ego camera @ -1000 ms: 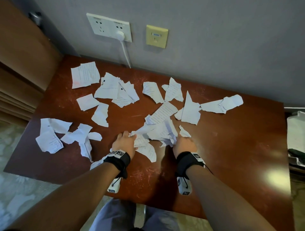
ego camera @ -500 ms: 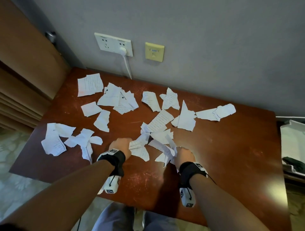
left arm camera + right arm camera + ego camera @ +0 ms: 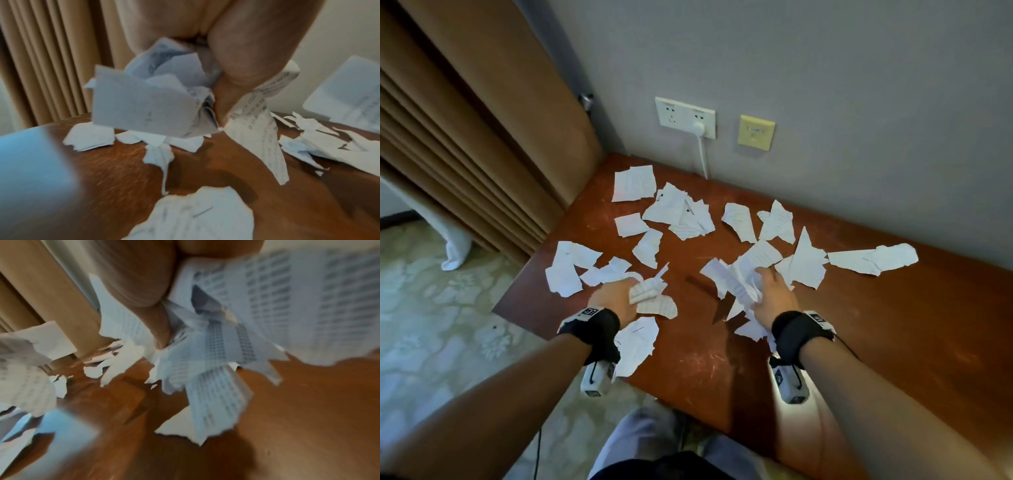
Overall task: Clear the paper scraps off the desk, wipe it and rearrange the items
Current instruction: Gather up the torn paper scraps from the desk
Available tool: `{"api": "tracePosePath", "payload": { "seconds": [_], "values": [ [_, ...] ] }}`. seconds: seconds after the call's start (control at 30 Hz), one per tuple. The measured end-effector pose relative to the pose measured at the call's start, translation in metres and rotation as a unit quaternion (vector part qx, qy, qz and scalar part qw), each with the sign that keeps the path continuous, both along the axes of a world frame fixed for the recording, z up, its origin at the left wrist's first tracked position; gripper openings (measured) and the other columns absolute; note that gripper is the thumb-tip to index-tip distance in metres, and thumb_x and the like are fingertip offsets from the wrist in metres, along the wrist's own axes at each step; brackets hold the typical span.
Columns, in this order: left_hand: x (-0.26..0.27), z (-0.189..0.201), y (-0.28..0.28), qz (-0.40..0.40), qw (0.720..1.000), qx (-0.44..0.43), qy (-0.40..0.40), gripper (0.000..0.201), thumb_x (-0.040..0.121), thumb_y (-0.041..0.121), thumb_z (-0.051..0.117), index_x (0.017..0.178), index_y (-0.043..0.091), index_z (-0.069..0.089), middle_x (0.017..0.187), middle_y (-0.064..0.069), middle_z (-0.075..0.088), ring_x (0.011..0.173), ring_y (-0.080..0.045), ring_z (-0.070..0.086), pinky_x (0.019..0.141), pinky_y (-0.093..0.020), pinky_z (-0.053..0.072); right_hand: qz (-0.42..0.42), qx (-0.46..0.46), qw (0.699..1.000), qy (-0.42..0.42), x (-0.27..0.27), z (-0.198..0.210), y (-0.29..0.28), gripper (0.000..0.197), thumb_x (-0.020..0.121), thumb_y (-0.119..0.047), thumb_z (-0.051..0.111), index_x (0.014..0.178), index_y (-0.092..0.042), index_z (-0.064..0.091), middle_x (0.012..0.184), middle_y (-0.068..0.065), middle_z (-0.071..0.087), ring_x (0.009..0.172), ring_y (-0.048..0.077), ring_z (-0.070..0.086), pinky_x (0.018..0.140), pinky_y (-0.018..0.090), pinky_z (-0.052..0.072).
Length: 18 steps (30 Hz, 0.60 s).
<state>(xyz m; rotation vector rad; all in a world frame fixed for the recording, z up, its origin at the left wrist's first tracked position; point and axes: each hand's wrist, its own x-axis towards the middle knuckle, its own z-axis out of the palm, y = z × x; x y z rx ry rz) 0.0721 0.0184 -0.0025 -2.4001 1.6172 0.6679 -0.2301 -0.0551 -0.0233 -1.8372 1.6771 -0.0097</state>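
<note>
Several torn white paper scraps (image 3: pixel 677 215) lie scattered over the reddish-brown desk (image 3: pixel 893 325). My left hand (image 3: pixel 616 296) hovers above the desk's front left part and grips a crumpled wad of scraps (image 3: pixel 649 291), seen close up as a scrunched bundle (image 3: pixel 156 104) in the left wrist view. My right hand (image 3: pixel 774 298) is raised near the middle and clutches a bunch of printed scraps (image 3: pixel 739 284), which hang down from the fist (image 3: pixel 216 344) in the right wrist view. A loose scrap (image 3: pixel 635 344) lies at the front edge under my left wrist.
A white socket plate (image 3: pixel 685 117) with a plugged-in cable and a yellow wall plate (image 3: pixel 755 132) sit on the grey wall behind the desk. Brown curtains (image 3: pixel 465 137) hang at the left, beside patterned floor. My legs show below the desk's front edge.
Both hands have lifted off the desk with scraps bunched in them and moved apart, the left one leftwards. The head camera tilted up and drew back.
</note>
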Motion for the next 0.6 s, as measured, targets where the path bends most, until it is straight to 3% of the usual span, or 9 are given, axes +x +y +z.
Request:
{"api": "tracePosePath", "payload": {
  "seconds": [0.13, 0.3, 0.43, 0.5, 0.6],
  "values": [
    [0.011, -0.014, 0.037, 0.007, 0.998, 0.056, 0.022, 0.024, 0.094, 0.024, 0.061, 0.118, 0.022, 0.055, 0.115, -0.002, 0.068, 0.103, -0.022, 0.067, 0.089, -0.033, 0.053, -0.004, 0.092, 0.992, 0.086, 0.02, -0.032, 0.019, 0.093, 0.082, -0.022, 0.076, 0.151, -0.017, 0.015, 0.147, 0.016, 0.029, 0.125, 0.034, 0.051, 0.1, 0.035, 0.047],
    [0.019, -0.057, 0.056, 0.029, 0.993, 0.093, 0.065, 0.056, 0.089, 0.016, 0.069, 0.14, 0.023, 0.046, 0.13, -0.005, 0.062, 0.118, -0.024, 0.061, 0.097, -0.033, 0.05, 0.01, 0.119, 0.983, 0.137, 0.024, -0.059, 0.035, 0.06, 0.084, -0.015, 0.07, 0.132, -0.01, 0.034, 0.137, 0.015, 0.038, 0.118, 0.029, 0.054, 0.094, 0.031, 0.046],
    [0.021, -0.084, 0.055, -0.002, 0.989, 0.135, 0.066, 0.075, 0.088, 0.01, 0.068, 0.15, 0.025, 0.028, 0.145, -0.006, 0.049, 0.131, -0.026, 0.05, 0.105, -0.036, 0.044, 0.0, 0.142, 0.976, 0.162, 0.021, -0.068, 0.035, 0.061, 0.086, -0.018, 0.067, 0.137, -0.013, 0.032, 0.139, 0.014, 0.044, 0.123, 0.028, 0.053, 0.093, 0.032, 0.046],
    [0.024, -0.093, 0.048, -0.017, 0.989, 0.128, 0.07, 0.076, 0.086, 0.008, 0.069, 0.147, 0.024, 0.028, 0.147, -0.006, 0.043, 0.131, -0.027, 0.05, 0.104, -0.037, 0.045, -0.006, 0.159, 0.972, 0.174, 0.022, -0.068, 0.032, 0.063, 0.086, -0.015, 0.067, 0.139, -0.013, 0.034, 0.139, 0.014, 0.044, 0.122, 0.028, 0.053, 0.091, 0.031, 0.046],
    [0.031, -0.098, 0.037, -0.065, 0.988, 0.126, 0.068, 0.064, 0.087, 0.013, 0.07, 0.141, 0.021, 0.037, 0.149, -0.005, 0.034, 0.126, -0.025, 0.054, 0.102, -0.033, 0.047, -0.033, 0.187, 0.964, 0.186, 0.028, -0.063, 0.025, 0.046, 0.084, -0.011, 0.068, 0.126, -0.009, 0.049, 0.123, 0.013, 0.058, 0.108, 0.03, 0.061, 0.083, 0.03, 0.049]
  ]
}}
